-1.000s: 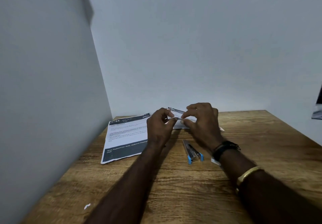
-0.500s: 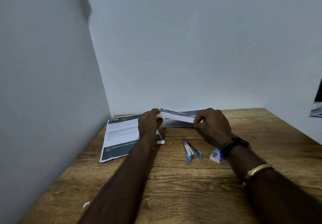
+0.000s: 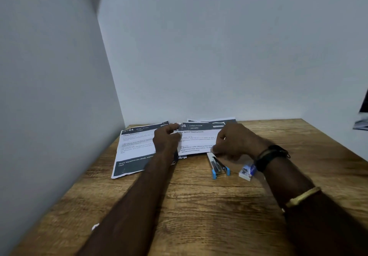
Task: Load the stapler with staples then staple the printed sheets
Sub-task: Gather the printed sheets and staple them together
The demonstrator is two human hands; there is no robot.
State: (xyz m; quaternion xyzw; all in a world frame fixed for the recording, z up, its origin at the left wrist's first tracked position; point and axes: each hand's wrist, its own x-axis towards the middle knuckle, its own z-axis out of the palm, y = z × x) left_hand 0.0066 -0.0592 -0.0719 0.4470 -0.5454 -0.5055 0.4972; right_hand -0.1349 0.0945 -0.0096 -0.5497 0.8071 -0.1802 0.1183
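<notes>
On desk (image 3: 199, 206): both hands on sheet (image 3: 196, 139); stapler (image 3: 218, 165) nearby.

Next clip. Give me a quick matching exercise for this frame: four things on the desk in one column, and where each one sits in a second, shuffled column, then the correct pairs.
Things:
1. sheet headed 64
2. sheet headed 108
3. stapler
4. small staple box

Places:
A. just in front of the right wrist, right of the stapler
B. flat at the far left, nearest the side wall
C. between the two forearms, blue-tipped end toward the camera
D. under both hands, by the back wall

Pairs: 1-B, 2-D, 3-C, 4-A
</notes>
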